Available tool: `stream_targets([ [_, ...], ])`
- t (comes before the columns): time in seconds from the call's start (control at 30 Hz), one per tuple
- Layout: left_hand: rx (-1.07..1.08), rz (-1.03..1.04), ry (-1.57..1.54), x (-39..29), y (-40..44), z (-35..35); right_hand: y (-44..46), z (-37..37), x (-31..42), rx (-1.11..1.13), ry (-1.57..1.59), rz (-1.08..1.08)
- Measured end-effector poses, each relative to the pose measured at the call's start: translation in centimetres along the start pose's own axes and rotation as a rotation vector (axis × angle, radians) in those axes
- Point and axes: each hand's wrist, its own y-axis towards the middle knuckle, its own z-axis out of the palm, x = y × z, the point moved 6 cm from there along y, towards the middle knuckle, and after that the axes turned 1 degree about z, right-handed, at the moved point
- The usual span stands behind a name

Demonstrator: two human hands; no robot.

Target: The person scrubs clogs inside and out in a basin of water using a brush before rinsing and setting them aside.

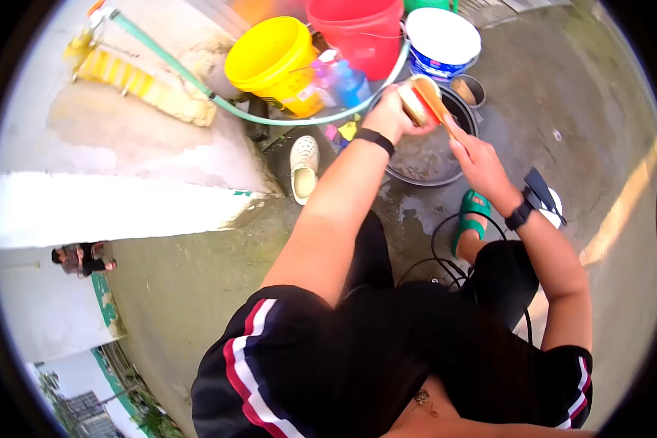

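My left hand point(396, 117) is closed around what looks like a pale shoe point(412, 104), partly hidden by fingers and brush. In my right hand point(477, 162) is the handle of an orange brush point(432, 98), its head against the pale shoe. Both hands are over a round dark basin point(423, 174) on the wet ground. Liquid in the basin looks greyish. A cream clog point(304, 169) stands on the ground left of my left forearm.
Beyond the basin stand a yellow bucket point(270, 58), a red bucket point(354, 36), a white-and-blue bucket point(444, 44) and a small metal pot point(469, 91). A green hose point(270, 120) curves past them. Black cable point(434, 241) loops by my green sandal point(473, 212). A person point(84, 259) is far left.
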Motion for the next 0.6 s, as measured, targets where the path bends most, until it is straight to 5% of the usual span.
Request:
stream_targets([
  [0.07,-0.035,0.026,-0.06,2.2,-0.9,0.6,-0.9,0.2,0.4,-0.103,0.002,-0.105],
  [0.27,0.017,0.148,-0.154,3.5,-1.5,2.2,1.5,1.2,2.4,-0.033,-0.027,0.155],
  [0.33,0.038,0.245,-0.071,3.0,-1.5,1.6,0.1,2.1,2.2,-0.019,-0.001,0.065],
  [0.43,0.08,0.182,-0.034,2.3,-1.4,0.7,0.0,2.6,2.4,-0.014,0.01,-0.044],
  [0.6,-0.015,0.142,-0.121,3.2,-0.2,-0.1,3.0,3.8,2.1,-0.062,-0.053,0.096],
])
